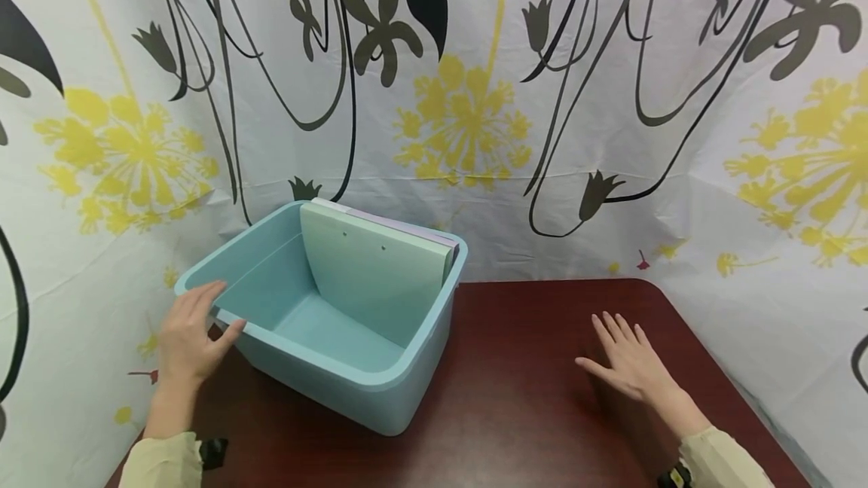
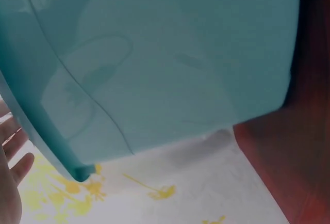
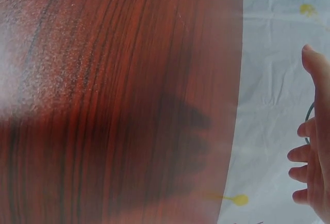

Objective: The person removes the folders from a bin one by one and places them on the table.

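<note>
A light-blue plastic bin stands on the left part of the table, turned at an angle. Upright against its far inner wall lean a pale green folder or board with two small holes and a pale purple one behind it. My left hand is at the bin's near left corner, thumb spread from the fingers, overlapping the rim in the head view. From the left wrist, the fingers appear just outside the rim. My right hand hovers over the table's right side with fingers extended, holding nothing.
The dark reddish-brown table has a rounded far right corner. A white cloth with yellow, grey and black flower prints hangs behind the table and along both sides.
</note>
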`<action>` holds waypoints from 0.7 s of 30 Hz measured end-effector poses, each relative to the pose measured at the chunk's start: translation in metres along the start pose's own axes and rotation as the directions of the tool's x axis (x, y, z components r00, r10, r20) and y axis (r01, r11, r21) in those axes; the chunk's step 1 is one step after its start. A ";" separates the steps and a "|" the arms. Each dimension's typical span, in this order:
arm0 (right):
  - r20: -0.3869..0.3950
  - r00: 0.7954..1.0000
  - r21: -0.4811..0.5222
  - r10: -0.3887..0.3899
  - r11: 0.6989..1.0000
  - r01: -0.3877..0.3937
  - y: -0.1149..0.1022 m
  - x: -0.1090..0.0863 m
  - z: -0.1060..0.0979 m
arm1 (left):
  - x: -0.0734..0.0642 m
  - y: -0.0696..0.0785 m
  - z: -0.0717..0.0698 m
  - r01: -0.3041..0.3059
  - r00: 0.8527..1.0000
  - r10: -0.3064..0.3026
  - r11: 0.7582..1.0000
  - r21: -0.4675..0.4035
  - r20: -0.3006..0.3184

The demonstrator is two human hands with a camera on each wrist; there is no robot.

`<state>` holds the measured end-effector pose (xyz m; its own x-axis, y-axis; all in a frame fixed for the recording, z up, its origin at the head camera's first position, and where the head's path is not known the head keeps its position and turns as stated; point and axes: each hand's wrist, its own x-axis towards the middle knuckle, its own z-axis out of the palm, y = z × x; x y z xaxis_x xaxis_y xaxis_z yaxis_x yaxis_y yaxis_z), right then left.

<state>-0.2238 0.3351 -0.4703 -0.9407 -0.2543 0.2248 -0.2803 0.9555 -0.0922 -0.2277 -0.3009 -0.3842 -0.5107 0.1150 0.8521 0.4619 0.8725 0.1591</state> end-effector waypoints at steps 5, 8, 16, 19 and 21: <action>-0.001 1.000 -0.006 0.003 1.000 -0.003 0.001 -0.001 -0.002 | -0.004 -0.005 0.001 0.019 1.000 -0.019 1.000 -0.001 0.009; -0.005 1.000 -0.002 0.004 1.000 -0.004 0.002 -0.001 -0.003 | -0.009 -0.006 0.003 0.026 0.999 -0.026 1.000 0.001 0.021; -0.020 1.000 0.021 -0.001 1.000 0.001 0.002 0.001 -0.007 | -0.015 -0.007 0.008 0.039 0.999 -0.039 0.999 -0.002 0.008; -0.022 1.000 0.038 -0.003 0.999 0.004 -0.001 0.003 -0.010 | -0.016 -0.007 0.009 0.036 0.999 -0.036 0.999 -0.013 -0.003; -0.024 1.000 0.051 -0.005 0.999 0.006 -0.003 0.005 -0.012 | -0.016 -0.007 0.010 0.034 0.999 -0.034 0.999 -0.023 -0.013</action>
<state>-0.2254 0.3331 -0.4570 -0.9344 -0.2555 0.2482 -0.2957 0.9449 -0.1404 -0.2302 -0.3044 -0.4045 -0.5170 0.0789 0.8524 0.4608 0.8648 0.1995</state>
